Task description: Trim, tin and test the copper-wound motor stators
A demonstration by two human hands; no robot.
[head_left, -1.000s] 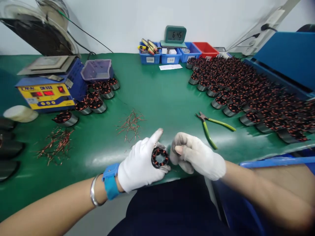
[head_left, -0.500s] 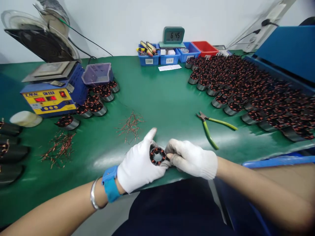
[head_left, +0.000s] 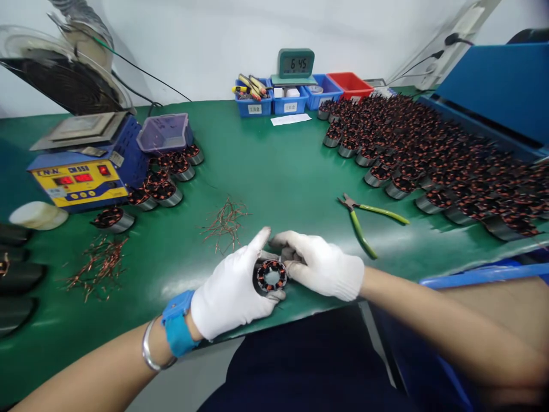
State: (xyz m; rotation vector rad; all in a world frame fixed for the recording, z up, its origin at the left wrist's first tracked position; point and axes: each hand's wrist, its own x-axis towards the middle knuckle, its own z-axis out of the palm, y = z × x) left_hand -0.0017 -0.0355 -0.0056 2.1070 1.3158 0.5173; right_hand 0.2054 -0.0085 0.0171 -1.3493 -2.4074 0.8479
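Observation:
My left hand (head_left: 234, 289), in a white glove, is wrapped around a motor stator (head_left: 259, 276) with its thumb pointing up. The stator's ringed end with copper windings faces me, and its grey metal side partly shows behind. My right hand (head_left: 321, 264), also gloved, is bent around the stator's upper right edge, its thumb and forefinger on either side of it. Whether a thin wire end lies in those fingers is hidden. Cut copper wire bits (head_left: 226, 222) lie just beyond my left hand. Green-handled side cutters (head_left: 355, 220) rest spread apart to the right.
Many stators (head_left: 412, 149) fill the right side. Further ones (head_left: 167, 191) stand by a blue and yellow soldering station (head_left: 81, 186) at left. Another wire heap (head_left: 100, 266) lies near it. Small bins (head_left: 254, 107) and a clock (head_left: 295, 63) line the wall.
My right hand's fingers have opened out from a tight pinch at the stator's right side and moved up over its upper edge. The stator is turned slightly; the view has shifted a little.

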